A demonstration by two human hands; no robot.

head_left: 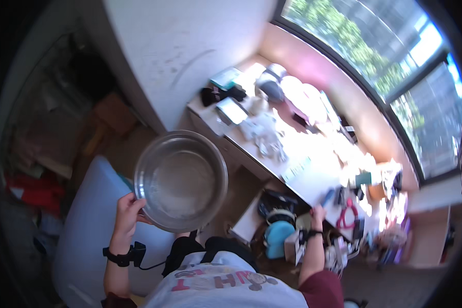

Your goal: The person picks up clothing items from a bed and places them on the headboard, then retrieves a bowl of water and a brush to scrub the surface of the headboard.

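My left hand [127, 214] grips the rim of a round, shiny stainless steel basin [182, 182], thumb over the edge. The basin is tilted so its inside faces me, and nothing lies in it. Out to the right, my right hand [318, 213] is at the near edge of a white desk [313, 179], its fingers closed. A slim blue object [327, 196] shows just beyond those fingers; blur hides whether they hold it.
Clear plastic bags [267, 136] and a dark cap-like item [272, 91] lie on the desk. An open drawer [246, 218] and a light-blue round item [278, 238] are below it. Pink-red scissors-like loops [348, 214] lie right of my hand. A pale blue chair-like surface [87, 231] stands left.
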